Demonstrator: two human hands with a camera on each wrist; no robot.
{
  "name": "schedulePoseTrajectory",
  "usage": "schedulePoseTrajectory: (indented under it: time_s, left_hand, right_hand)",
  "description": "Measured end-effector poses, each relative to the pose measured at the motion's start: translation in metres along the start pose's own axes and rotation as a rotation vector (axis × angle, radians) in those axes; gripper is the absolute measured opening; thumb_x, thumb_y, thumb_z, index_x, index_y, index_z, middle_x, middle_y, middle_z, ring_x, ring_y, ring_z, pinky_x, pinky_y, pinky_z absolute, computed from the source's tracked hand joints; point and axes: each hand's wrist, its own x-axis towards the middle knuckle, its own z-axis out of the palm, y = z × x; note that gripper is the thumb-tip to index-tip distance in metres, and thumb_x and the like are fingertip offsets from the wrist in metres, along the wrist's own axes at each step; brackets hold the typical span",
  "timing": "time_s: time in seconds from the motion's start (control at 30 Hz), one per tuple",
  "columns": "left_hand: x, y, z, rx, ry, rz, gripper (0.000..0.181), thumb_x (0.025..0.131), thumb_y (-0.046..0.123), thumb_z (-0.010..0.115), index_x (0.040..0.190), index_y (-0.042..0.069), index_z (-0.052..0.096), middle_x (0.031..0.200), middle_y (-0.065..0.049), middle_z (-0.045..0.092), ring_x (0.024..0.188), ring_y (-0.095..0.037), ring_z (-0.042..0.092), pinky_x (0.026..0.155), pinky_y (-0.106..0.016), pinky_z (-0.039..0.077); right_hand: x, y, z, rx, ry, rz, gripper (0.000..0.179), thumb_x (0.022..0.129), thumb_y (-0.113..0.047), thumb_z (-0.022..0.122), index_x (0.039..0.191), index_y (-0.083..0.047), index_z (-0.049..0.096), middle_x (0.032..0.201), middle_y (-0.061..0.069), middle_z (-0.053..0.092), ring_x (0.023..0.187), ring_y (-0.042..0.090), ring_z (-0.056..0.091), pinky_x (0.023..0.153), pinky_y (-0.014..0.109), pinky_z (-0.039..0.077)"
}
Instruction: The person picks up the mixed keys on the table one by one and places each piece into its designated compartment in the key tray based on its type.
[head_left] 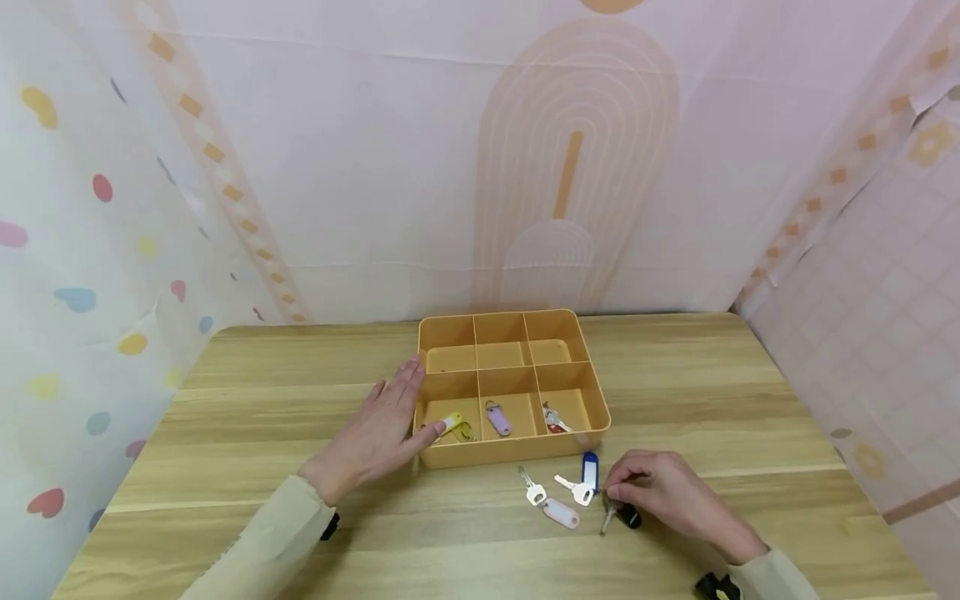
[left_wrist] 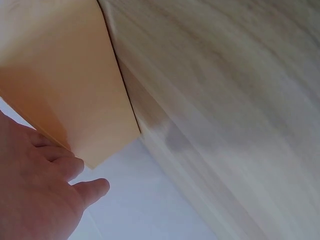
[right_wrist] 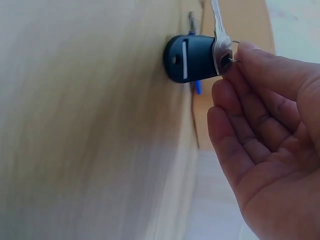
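My right hand [head_left: 663, 493] pinches the ring of a key [right_wrist: 220, 52] with a black key tag [right_wrist: 192, 59], low over the table in front of the box. My left hand [head_left: 378, 433] rests against the left side of an orange divided box [head_left: 498, 452], its fingers extended along the wall and its thumb over the front left corner. Inside the front row lie a yellow key tag [head_left: 452, 421], a purple key tag [head_left: 498, 419] and a key with a red tag [head_left: 556, 428], one compartment each.
Beside my right hand lie a key with a blue tag [head_left: 590, 468] and a key with a white tag [head_left: 561, 513]. The wooden table [head_left: 262, 433] meets a patterned cloth backdrop [head_left: 360, 183] behind the box.
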Motion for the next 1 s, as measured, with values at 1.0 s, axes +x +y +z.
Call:
schedulePoseTrajectory:
  time_s: [1.0]
  left_hand:
    - [-0.001,0.005,-0.003,0.074,0.001,0.002,0.089,0.106,0.053,0.047,0.162,-0.007,0.012,0.171,-0.021,0.012,0.157,-0.034,0.015,0.123,-0.059,0.021]
  right_hand:
    - [0.013,-0.071,-0.017,0.152,0.344,-0.007,0.006,0.094,-0.016,0.078,0.095,-0.022,0.08,0.1,-0.009,0.076,0.094,0.009,0.071,0.082,0.023,0.058]
